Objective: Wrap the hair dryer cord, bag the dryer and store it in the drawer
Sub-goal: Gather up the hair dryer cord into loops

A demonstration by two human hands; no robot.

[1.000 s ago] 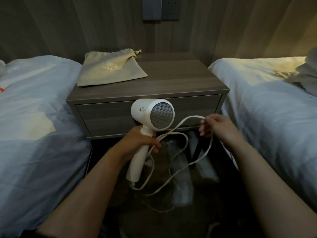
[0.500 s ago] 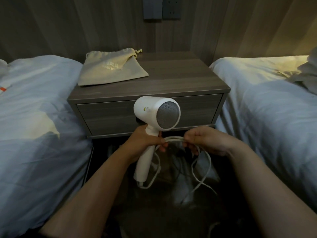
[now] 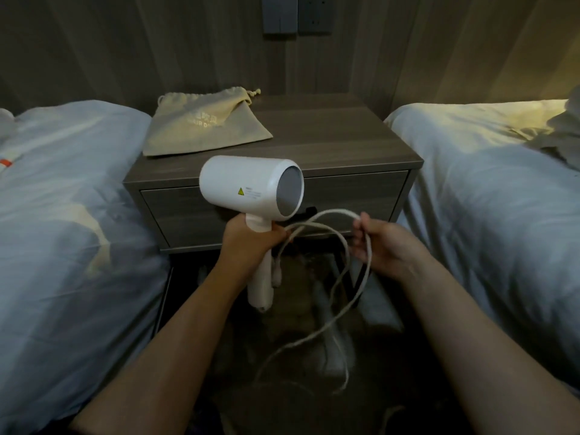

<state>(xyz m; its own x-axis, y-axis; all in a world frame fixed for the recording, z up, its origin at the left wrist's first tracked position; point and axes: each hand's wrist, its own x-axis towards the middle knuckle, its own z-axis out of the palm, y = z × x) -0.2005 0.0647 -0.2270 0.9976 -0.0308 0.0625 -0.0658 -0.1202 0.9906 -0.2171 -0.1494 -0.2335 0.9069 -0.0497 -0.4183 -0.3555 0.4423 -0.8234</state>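
I hold a white hair dryer (image 3: 251,188) upright in front of the nightstand, my left hand (image 3: 248,243) closed round the top of its handle, its grille facing right. The white cord (image 3: 329,255) loops from the handle to my right hand (image 3: 383,243), which pinches it; the rest hangs in loose loops toward the floor. A beige drawstring bag (image 3: 204,124) lies flat on the left of the nightstand top. The drawer (image 3: 354,193) in the nightstand front is closed.
The wooden nightstand (image 3: 345,142) stands between two beds with white bedding, one left (image 3: 62,215) and one right (image 3: 502,199). Wall sockets (image 3: 298,14) sit above it. The floor below is dark.
My right hand has moved right, away from the handle, drawing a cord loop out. The dryer has turned so its barrel shows side-on and sits slightly higher.
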